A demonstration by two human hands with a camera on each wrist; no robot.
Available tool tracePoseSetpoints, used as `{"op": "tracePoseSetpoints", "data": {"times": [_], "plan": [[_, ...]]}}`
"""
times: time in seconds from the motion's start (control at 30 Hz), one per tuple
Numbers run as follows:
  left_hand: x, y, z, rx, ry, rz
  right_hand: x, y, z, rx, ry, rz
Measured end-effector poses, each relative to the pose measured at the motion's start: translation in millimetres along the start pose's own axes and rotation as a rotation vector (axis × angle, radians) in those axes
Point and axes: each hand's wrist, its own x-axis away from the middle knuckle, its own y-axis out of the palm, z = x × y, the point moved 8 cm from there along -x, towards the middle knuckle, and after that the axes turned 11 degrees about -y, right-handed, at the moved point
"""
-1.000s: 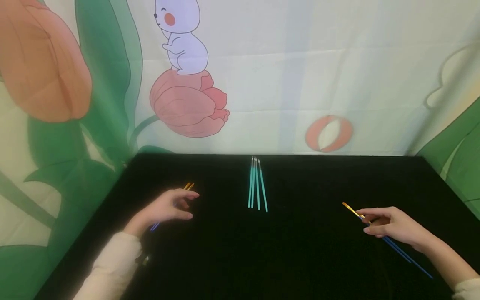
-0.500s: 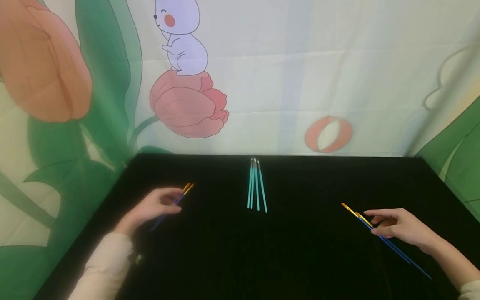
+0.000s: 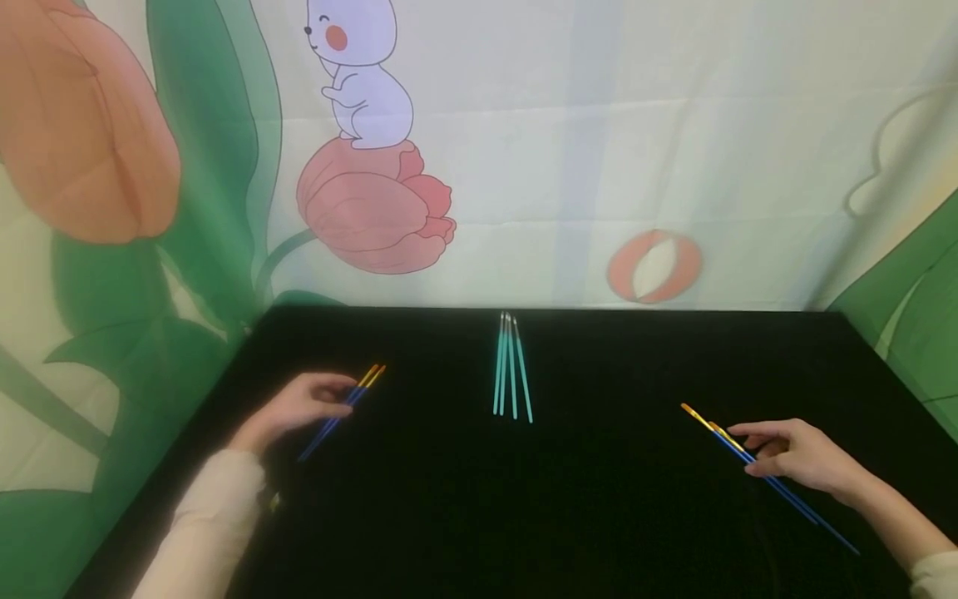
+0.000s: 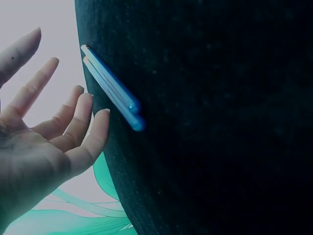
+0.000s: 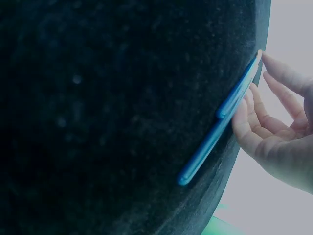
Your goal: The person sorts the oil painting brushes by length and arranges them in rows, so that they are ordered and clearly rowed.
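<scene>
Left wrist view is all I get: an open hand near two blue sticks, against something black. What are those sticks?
Observer: They're blue-handled paintbrushes; the head view shows their orange bristle tips, which yours doesn't make out.
Visitor: Oh, for painting! And the other hand, has it found any?
Observer: The head view shows the right hand right by a second pair of blue-handled paintbrushes; I can't tell whether it touches them.
</scene>
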Motion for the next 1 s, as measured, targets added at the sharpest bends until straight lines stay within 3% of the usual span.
{"op": "tracePoseSetpoints", "data": {"times": [0.4, 0.63, 1.0], "plan": [[-12.3, 3.0, -11.2, -0.079, -0.042, -0.020, 1.7, -0.4, 5.0, -0.015, 0.027, 0.029], [-16.3, 2.0, -18.6, -0.081, -0.094, -0.005, 2.5, 0.1, 7.5, -0.045, 0.018, 0.014], [-17.3, -0.4, -17.5, -0.091, -0.099, 0.001, -0.5, -8.3, 12.4, -0.143, -0.005, -0.010]]}}
